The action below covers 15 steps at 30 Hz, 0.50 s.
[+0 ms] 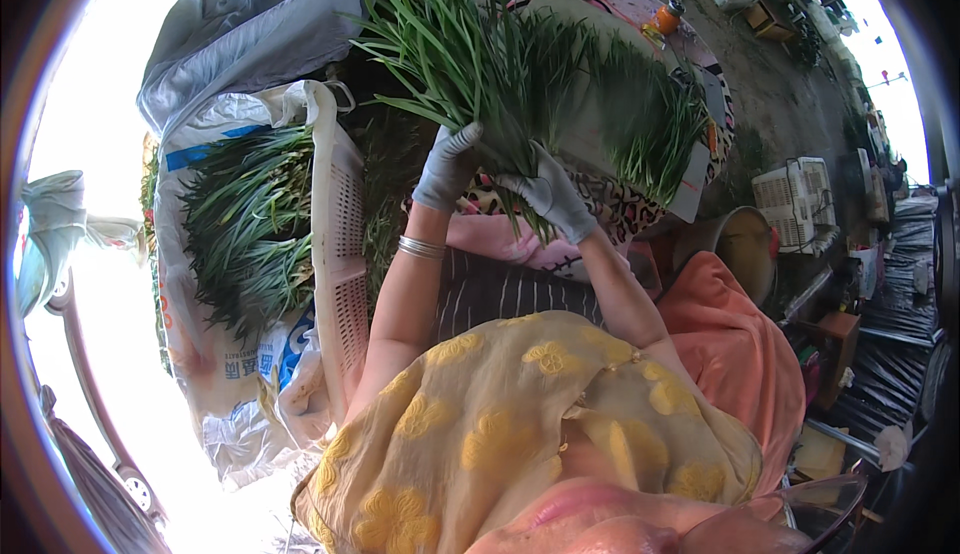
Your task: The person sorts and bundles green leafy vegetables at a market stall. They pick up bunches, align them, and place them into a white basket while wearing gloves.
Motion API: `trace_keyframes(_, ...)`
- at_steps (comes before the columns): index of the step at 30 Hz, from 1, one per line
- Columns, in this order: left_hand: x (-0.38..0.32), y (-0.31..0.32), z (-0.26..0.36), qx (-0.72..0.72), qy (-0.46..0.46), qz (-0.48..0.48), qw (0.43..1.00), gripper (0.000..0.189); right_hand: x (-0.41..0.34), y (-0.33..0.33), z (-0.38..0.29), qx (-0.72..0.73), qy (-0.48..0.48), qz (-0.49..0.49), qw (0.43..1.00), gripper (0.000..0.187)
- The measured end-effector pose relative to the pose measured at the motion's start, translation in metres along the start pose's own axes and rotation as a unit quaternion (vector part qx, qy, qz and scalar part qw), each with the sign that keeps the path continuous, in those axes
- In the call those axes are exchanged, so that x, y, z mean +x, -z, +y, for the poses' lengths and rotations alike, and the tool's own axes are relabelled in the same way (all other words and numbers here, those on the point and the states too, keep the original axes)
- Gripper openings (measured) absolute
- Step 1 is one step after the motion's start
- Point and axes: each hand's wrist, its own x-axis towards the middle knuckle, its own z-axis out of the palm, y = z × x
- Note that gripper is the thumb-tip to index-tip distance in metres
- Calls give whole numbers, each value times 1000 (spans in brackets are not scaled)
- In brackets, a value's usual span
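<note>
My left hand [450,168], in a grey-white glove with bangles at the wrist, is closed around a bunch of long, flat green leaves [450,66] that look like garlic chives. The tips fan out away from me. My right hand [551,190], gloved alike, grips the lower stems of a darker bunch [517,134] beside it. The two bunches overlap, so where one ends is hard to tell. Just beyond my right hand, a pile of similar leaves [649,119] lies on a grey board [581,153] over a round, pink and leopard-print covered surface.
At left, a white plastic crate [322,194] lined with a printed sack holds more leaves [251,216]. Grey cloth [247,21] drapes behind it. An orange bottle [665,18] stands at the board's far edge. To the right are a bucket [742,246] and white crates [795,198].
</note>
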Motion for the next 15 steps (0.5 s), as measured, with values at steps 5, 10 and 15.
trace_keyframes(5,-9,9,-40,75,16,-6,997,70,-8,-3,5,19,-33,107,994,55)
trace_keyframes(10,3,1,-56,69,29,19,997,53,-19,-6,-5,-143,27,164,976,60)
trace_keyframes(15,19,5,-56,39,31,-8,999,49,-26,-1,-9,-149,34,151,977,66)
